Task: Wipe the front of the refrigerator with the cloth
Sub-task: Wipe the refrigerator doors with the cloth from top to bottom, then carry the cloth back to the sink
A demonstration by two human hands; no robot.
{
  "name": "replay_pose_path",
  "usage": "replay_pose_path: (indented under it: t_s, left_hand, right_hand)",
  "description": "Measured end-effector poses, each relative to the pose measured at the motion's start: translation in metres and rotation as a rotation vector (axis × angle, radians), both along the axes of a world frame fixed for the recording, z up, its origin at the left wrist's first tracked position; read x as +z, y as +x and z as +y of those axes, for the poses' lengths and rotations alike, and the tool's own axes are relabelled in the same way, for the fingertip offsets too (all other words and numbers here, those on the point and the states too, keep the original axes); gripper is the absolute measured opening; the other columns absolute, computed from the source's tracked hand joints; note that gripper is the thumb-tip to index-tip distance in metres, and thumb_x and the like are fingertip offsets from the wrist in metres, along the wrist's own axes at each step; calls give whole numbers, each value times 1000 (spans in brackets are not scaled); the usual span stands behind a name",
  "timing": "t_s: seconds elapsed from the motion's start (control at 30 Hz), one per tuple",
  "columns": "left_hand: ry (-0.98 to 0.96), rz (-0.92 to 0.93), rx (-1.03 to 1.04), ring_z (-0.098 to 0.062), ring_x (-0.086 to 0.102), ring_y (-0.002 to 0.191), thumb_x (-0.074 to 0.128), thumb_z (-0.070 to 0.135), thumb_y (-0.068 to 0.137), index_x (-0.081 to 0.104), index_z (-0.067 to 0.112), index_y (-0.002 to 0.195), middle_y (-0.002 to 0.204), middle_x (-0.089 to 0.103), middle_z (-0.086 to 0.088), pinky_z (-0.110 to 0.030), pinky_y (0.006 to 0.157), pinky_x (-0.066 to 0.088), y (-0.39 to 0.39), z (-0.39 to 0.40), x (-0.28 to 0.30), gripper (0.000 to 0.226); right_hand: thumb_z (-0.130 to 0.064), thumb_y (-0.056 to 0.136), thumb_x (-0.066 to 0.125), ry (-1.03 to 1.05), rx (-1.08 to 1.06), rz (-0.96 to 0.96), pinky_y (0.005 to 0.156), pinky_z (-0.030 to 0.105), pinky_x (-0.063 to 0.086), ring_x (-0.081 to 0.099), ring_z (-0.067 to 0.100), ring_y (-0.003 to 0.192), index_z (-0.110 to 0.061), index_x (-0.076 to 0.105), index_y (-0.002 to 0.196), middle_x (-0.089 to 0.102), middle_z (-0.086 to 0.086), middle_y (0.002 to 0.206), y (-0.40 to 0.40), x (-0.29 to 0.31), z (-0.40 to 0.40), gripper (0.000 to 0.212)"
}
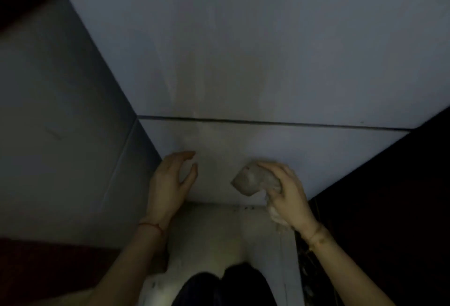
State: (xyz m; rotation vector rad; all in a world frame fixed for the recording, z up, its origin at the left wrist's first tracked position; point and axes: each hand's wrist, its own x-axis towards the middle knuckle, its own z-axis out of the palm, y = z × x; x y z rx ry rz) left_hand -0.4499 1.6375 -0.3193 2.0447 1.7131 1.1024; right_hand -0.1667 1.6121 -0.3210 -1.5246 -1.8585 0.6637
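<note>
From the head view, your right hand [287, 191] grips the bunched cloth [253, 180] against the refrigerator [243, 50] front's lower panel; your left hand [170, 179] hangs loose, holding nothing. Faint streaks above suggest wiping is underway, with the bottom strip left.

Pale grey-blue refrigerator [267, 50], greyish-beige cloth [250, 180], red wrist string [152, 225], pale floor [219, 232]

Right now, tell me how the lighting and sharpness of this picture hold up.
Head view: dim and bluish overall, with the corners falling to near black; the refrigerator front shows a faint warmer patch at mid-panel; the right hand and cloth look soft and slightly smeared, as does the left hand; wide-angle distortion makes the door edges splay outward.
</note>
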Motion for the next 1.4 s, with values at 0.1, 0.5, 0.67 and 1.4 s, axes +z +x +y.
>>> replay_pose_path:
  t_s: [0.1, 0.5, 0.67, 1.4]
  left_hand:
    - [-269, -122, -33, -14, 65, 100, 61, 17, 96, 70, 13, 110, 112, 71, 2, -29, 88, 55, -3, -31, 91, 17]
    - [-834, -96, -107, -18, 67, 101, 59, 20, 98, 70, 11, 114, 107, 73, -6, -19, 81, 48, 54, -146, 313, 22]
    - [-965, -25, -167, -32, 65, 108, 56, 18, 100, 68, -1, 116, 113, 70, -20, -31, 90, 47, 81, -136, 308, 28]
    - [-1064, 842, -1240, -35, 66, 96, 48, 9, 101, 65, -6, 117, 114, 69, -25, -42, 96, 54, 226, -63, 263, 28]
  right_hand:
    - [5, 93, 61, -131, -16, 42, 102, 2, 34, 55, 19, 119, -29, 56, 132, 57, 3, 130, 16, 87, -34, 52]
    - [-9, 95, 66, -321, -428, 213, 104, 36, 50, 61, 20, 119, -15, 61, 134, 65, 8, 128, 67, 317, -211, 40]
    - [-2, 94, 64, -415, -621, 190, 91, 8, 44, 66, 22, 110, -22, 67, 121, 70, 0, 116, 96, 313, -264, 34]
    - [-9, 88, 70, -600, -2184, 579, 94, 51, 51, 62, 41, 108, -13, 63, 129, 66, 22, 117, -161, 296, -422, 42]
